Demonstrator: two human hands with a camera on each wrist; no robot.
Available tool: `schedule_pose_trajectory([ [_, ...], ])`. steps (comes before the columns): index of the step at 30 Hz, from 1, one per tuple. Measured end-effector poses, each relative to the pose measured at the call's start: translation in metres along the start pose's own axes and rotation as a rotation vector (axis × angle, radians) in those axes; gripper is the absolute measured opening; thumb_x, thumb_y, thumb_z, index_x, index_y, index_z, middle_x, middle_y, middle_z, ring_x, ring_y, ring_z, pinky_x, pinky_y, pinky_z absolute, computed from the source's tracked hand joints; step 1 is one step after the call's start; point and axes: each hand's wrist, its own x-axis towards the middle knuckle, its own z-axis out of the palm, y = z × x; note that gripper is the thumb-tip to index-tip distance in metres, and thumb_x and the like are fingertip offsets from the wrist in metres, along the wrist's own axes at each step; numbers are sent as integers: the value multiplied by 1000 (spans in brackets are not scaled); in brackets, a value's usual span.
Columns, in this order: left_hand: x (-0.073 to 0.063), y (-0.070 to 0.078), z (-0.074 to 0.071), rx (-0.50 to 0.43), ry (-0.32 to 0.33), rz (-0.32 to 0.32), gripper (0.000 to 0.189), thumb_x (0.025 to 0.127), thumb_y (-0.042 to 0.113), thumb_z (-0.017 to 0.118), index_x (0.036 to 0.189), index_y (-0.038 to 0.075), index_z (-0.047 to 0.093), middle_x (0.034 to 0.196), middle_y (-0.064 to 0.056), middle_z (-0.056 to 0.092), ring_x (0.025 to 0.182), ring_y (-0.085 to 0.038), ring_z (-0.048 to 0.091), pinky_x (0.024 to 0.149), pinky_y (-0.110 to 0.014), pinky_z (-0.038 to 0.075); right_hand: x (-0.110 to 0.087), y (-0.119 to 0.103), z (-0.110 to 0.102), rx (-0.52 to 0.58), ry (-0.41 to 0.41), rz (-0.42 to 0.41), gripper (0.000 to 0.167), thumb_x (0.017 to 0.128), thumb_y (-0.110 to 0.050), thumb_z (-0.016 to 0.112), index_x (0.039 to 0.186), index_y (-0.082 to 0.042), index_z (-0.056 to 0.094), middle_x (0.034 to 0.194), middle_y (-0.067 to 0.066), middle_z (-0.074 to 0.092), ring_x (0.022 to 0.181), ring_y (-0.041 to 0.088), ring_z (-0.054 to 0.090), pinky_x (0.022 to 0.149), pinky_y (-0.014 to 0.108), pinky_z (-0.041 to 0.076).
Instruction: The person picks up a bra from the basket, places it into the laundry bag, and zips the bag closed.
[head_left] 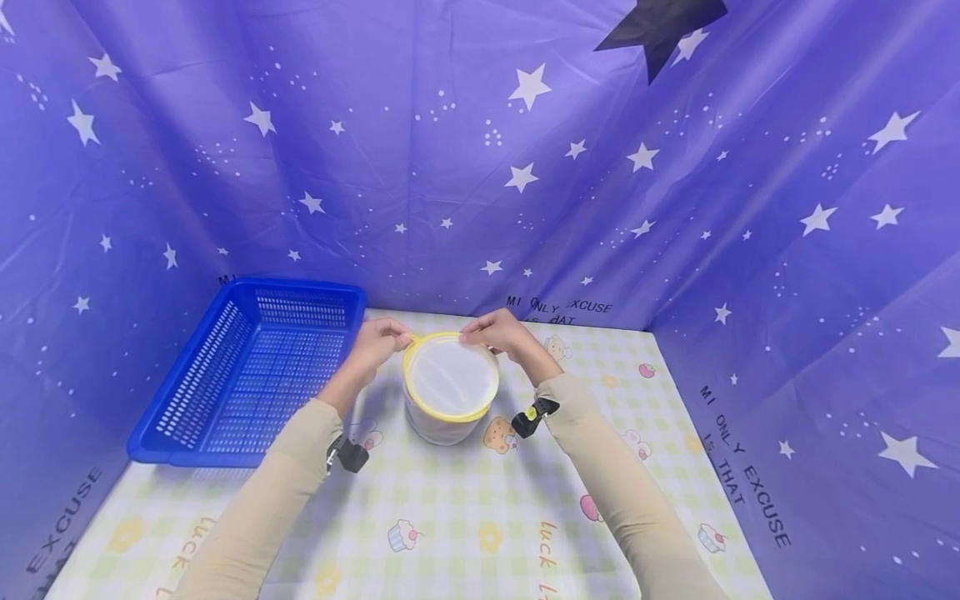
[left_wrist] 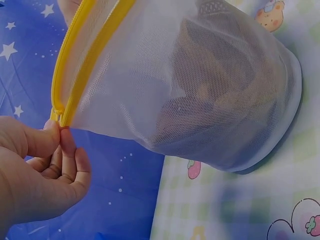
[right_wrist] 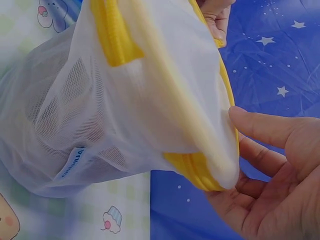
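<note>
A round white mesh laundry bag with yellow zipper trim stands upright on the table, its flat lid facing up. Dark, bunched contents show through the mesh; their kind is not clear. With thumb and forefinger, my left hand pinches the yellow zipper at its slider end, at the lid's far left edge. My right hand grips the lid's far right rim, thumb on top and fingers underneath. A small printed label shows on the bag's side in the right wrist view.
A blue perforated plastic basket stands to the left, close beside my left forearm. The table wears a checked cloth with cartoon prints. Purple star-patterned curtains hang behind the table and on both sides.
</note>
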Motion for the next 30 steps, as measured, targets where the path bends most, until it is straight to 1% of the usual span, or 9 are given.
schedule_pose_trajectory([
  [3,0,1,0,6,-6,-2,16,98,2,60,110,-5,66,115,-21,71,105,-29,67,108,-47,51,0,-1,2,8,13,-2,27,86,-15,81,111,-5,77,127,13,70,92,17,63,72,28,55],
  [8,-1,2,0,8,-15,-6,15,99,3,60,110,-5,66,113,-19,70,106,-30,66,110,-49,49,0,-1,5,31,50,2,24,86,-10,80,108,-2,77,119,15,73,76,11,62,63,23,53],
  [11,-1,1,0,5,-18,-1,15,98,3,60,109,-5,66,111,-18,70,103,-29,65,109,-50,49,1,0,6,47,72,11,23,85,-7,80,108,-1,77,118,16,74,71,11,62,60,22,53],
  [16,0,-2,0,-8,-10,19,13,97,1,61,107,-6,67,106,-16,72,95,-22,65,106,-47,52,1,0,7,70,92,35,24,85,-5,80,107,0,77,120,17,73,74,12,65,62,23,56],
  [20,-1,-3,1,-9,-3,16,11,97,1,62,104,-6,67,105,-15,73,92,-18,64,105,-46,53,1,0,6,86,95,47,23,84,-5,80,107,1,77,121,17,73,77,13,66,65,25,58],
  [25,-2,-5,0,-6,-9,7,11,97,2,62,105,-5,67,108,-17,71,97,-22,64,108,-48,51,0,0,6,110,93,59,21,85,-5,80,105,0,78,123,16,73,80,14,66,66,26,58],
  [30,-4,-4,-1,10,-32,10,10,97,3,61,103,-3,67,112,-18,70,104,-28,64,110,-52,48,-3,0,6,116,109,56,19,83,-4,80,102,0,78,120,16,74,84,17,67,69,27,58],
])
